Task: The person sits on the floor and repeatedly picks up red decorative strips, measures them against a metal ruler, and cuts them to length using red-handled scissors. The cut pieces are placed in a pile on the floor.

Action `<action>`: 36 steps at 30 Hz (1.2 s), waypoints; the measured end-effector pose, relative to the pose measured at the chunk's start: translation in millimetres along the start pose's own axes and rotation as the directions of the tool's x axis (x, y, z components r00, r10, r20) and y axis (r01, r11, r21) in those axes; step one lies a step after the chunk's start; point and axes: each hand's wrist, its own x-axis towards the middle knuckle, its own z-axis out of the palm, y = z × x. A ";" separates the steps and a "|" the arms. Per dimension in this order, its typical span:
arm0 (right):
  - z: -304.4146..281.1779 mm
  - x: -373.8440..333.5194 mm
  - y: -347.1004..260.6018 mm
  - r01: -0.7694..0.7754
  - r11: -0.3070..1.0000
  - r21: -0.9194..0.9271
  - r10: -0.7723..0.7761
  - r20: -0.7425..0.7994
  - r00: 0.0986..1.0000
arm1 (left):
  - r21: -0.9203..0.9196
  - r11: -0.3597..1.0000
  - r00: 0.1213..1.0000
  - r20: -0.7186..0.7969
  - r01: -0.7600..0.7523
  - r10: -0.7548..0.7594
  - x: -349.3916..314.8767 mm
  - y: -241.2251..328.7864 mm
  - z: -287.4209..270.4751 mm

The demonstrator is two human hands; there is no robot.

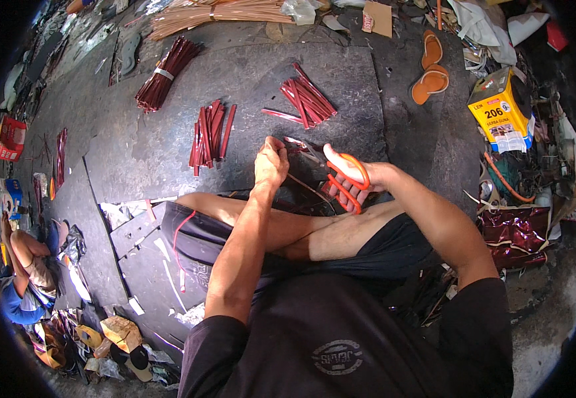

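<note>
My left hand (271,162) is closed, fingertips pinched together. A thin tan strip (309,186) slants from beside its palm toward the lower right and appears to be in its grip. Orange-handled scissors (355,170) are in my right hand (353,178), with fingers through the loops and the palm turned up. Their metal blades point left toward my left fingertips and look parted. Beyond my hands lie a loose pile of shiny dark red strips (309,99) and, farther left, a second pile of red strips (210,134).
A tied red bundle (163,75) and a large tan bundle (218,13) lie farther off. Orange sandals (430,81) and a yellow tin (500,109) are right. Another person (28,268) sits at far left. My crossed legs (314,232) lie below my hands.
</note>
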 end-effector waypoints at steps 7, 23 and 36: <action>-23.3 -2.7 -20.4 -0.061 0.993 -0.096 0.071 0.103 0.992 | 0.032 0.999 0.997 0.075 -0.030 0.028 3.7 1.0 5.2; -42.4 41.8 -15.9 -0.180 0.982 0.061 0.163 0.213 0.963 | 0.042 0.994 0.995 0.024 -0.098 0.098 -1.5 -3.5 19.9; 47.2 8.6 17.6 0.072 0.991 0.117 -0.035 -0.289 0.957 | -0.156 0.988 0.992 0.119 -0.012 0.031 -21.6 29.6 -21.9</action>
